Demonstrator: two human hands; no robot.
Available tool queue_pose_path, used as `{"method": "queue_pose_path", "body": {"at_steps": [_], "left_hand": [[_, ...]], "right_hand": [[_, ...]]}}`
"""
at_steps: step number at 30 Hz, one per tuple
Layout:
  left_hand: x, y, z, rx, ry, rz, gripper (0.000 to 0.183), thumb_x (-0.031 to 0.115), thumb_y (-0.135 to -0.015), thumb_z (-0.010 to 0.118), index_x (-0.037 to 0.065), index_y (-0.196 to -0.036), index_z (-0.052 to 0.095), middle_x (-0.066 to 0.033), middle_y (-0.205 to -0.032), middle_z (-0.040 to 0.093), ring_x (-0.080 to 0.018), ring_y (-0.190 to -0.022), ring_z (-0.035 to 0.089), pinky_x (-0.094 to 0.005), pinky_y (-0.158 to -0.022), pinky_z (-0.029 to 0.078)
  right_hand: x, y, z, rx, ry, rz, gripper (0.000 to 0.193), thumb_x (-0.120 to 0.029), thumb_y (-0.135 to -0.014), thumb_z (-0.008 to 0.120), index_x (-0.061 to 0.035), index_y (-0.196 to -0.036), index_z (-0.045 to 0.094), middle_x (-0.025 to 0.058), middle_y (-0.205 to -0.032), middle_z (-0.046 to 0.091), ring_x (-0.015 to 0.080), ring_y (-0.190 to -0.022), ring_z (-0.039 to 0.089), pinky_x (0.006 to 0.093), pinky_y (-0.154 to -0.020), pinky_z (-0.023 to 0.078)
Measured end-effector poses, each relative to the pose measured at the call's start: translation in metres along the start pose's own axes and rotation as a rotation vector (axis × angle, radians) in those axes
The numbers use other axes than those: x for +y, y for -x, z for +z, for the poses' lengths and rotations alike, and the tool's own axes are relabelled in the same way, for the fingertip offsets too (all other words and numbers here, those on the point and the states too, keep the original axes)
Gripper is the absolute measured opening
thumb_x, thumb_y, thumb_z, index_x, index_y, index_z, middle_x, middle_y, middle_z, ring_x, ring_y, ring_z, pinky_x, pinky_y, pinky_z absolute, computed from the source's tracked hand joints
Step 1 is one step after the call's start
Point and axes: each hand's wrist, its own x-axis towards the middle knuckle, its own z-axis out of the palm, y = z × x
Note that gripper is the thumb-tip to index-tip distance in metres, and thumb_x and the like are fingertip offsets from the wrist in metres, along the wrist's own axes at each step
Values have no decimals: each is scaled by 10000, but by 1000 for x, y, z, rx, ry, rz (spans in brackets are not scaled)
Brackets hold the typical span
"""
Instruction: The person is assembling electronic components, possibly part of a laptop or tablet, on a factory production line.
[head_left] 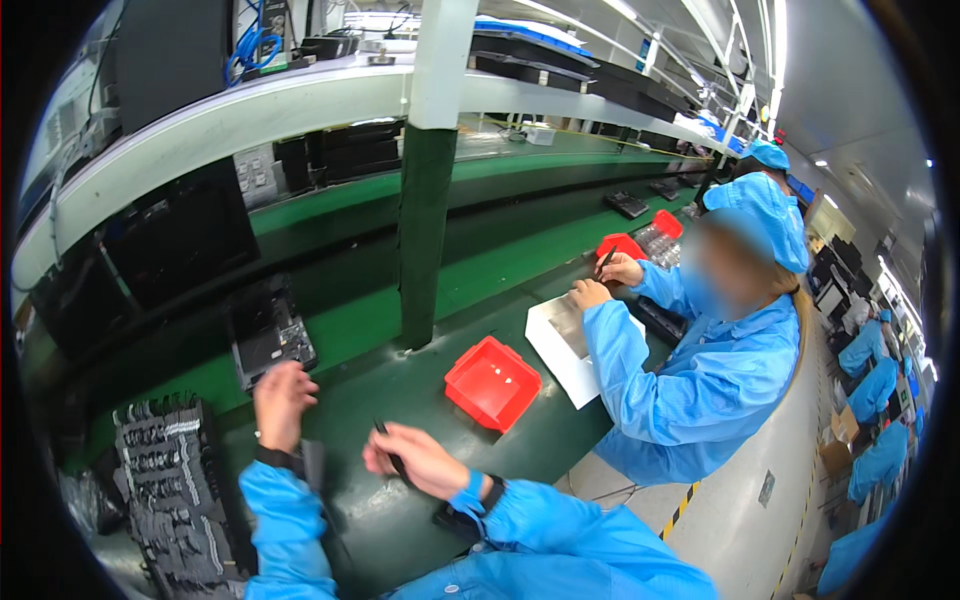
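Right hand (420,458) fingers holding tweezers (390,446), left hand (282,400) blurred, perhaps open, red tray (492,383) nearby

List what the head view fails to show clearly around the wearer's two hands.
- Left hand: motion-blurred, so its grip and whether it touches the black device cannot be told.
- Thin dark tool in the right hand: its lower end is hidden by the fingers.
- Small parts in the red tray: too small to identify.
- Black parts rack: blurred, bent by the fisheye rim.

red tray (492,382): glossy plastic | bench top (400,500): smooth matt green | sleeves (285,520): blue cloth
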Motion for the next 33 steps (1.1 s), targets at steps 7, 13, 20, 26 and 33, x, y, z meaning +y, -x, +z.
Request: {"method": "queue_pose_path", "body": {"at_steps": [7,13,20,26,33], "left_hand": [[-61,77,18,-142,92,-87,307,272,-1016,414,-2,-1075,539,-94,-943,624,-164,-840,640,-294,-713,553],[-82,99,4,-198,-313,7,180,110,-911,609,-26,-1024,575,-70,-861,643,-113,-748,622,-264,-668,535],[-69,125,42,-534,-152,-215,420,125,-837,709,-29,-1188,539,-49,-984,637,-99,-835,602,-236,-730,508],[-44,121,46,-447,-343,-201,534,258,-727,819,-27,-1108,576,-63,-915,659,-87,-759,609,-236,-674,502],[-48,133,53,-416,-589,-130,559,358,-706,821,-20,-1040,581,-92,-787,666,-136,-688,631,-274,-617,508]], "right_hand": [[30,-85,-14,17,420,-495,125,-160,-984,483,-43,-1024,492,18,-790,580,56,-662,536,195,-584,442],[30,-91,-29,218,366,-460,169,-223,-993,471,-59,-1032,484,38,-702,572,82,-547,521,209,-483,414],[-21,-98,5,188,80,-636,152,-224,-993,463,-74,-1012,472,46,-689,536,113,-525,490,252,-451,400],[-6,-110,1,171,505,-766,147,-192,-983,494,-52,-1023,484,30,-692,560,85,-553,511,219,-484,419],[0,-112,-12,56,140,-546,180,-220,-997,459,-46,-1018,496,70,-707,573,139,-600,549,262,-545,458]]}}
